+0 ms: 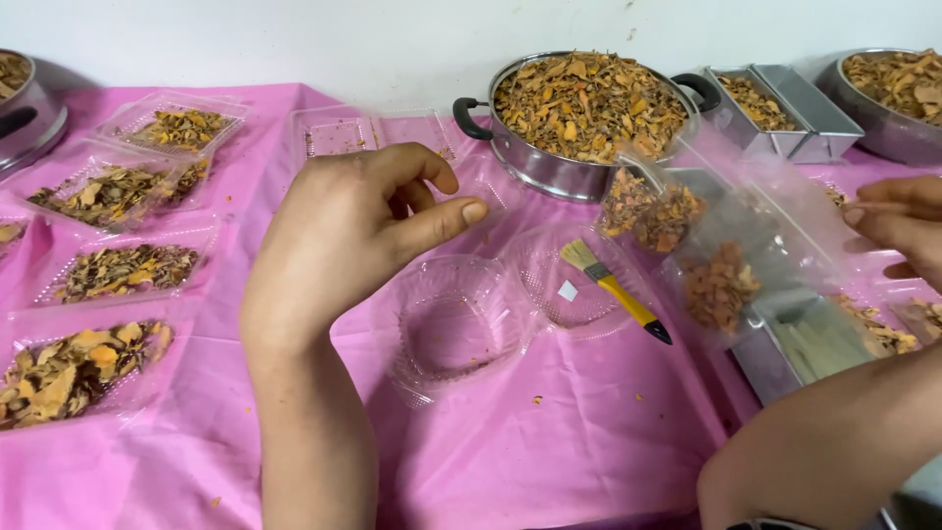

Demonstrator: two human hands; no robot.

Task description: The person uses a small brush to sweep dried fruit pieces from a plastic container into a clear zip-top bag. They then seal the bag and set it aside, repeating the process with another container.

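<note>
My left hand [343, 231] hovers over the pink table with thumb and fingers pinched loosely; I see nothing in it. Just below it lies an open clear plastic clamshell box [456, 329], its two round halves empty except for a small white square. My right hand [898, 226] at the right edge pinches the top of a clear plastic bag [746, 245], held tilted, with clumps of dried orange-brown flakes inside. A yellow-handled brush [613, 287] lies across the clamshell's right half.
A steel pot [579, 167] heaped with dried flakes stands at the back centre. Metal tins [785, 113] and a bowl [888, 93] of flakes are at back right. Several filled clear trays [118, 270] line the left side. Another tin [805, 339] sits under the bag.
</note>
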